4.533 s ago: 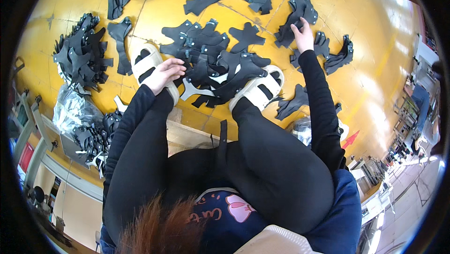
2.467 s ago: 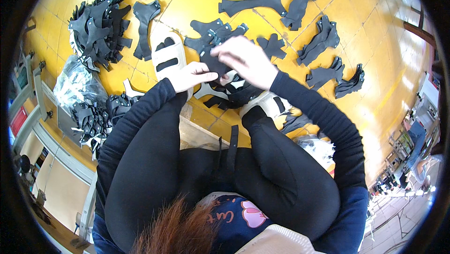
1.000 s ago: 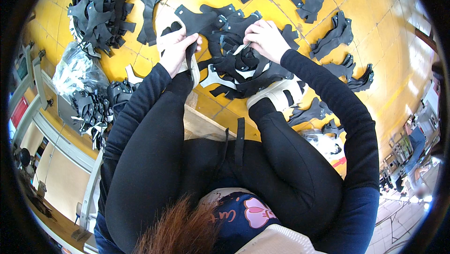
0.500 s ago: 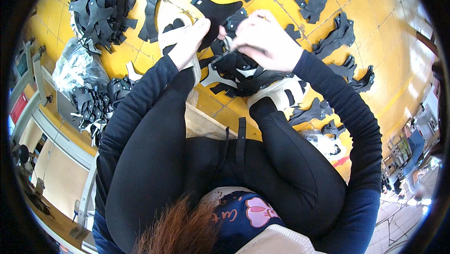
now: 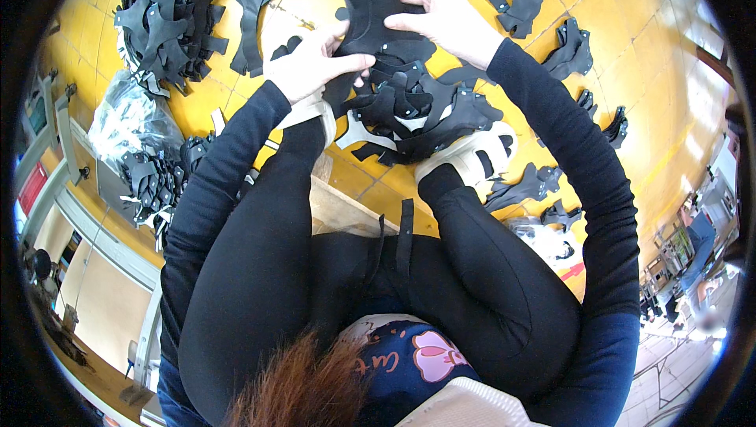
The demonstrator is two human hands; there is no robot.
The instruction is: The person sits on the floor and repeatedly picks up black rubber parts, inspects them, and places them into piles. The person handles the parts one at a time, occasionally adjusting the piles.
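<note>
Up over the floor I hold black cut fabric pieces [image 5: 383, 13], one with a small pale label at its upper corner. My left hand [image 5: 311, 63] is closed on their left edge, thumb laid across the front. From the other side, my right hand [image 5: 453, 21] grips the right edge between thumb and fingers. Whether it is two pieces stacked or more I cannot tell. Just below the hands lies a loose heap of similar black pieces [image 5: 425, 116], some showing white undersides, between my white sandals [image 5: 476, 151].
A tall pile of black pieces [image 5: 169, 25] stands at the far left, beside a clear plastic bag [image 5: 130, 120]. Smaller stacks [image 5: 567, 49] lie to the right on the yellow tiled floor [image 5: 638, 25]. A metal frame [image 5: 118, 238] runs along my left.
My right hand has risen from the heap and now grips the right side of the pieces. My left hand has shifted slightly, and the held pieces have moved up.
</note>
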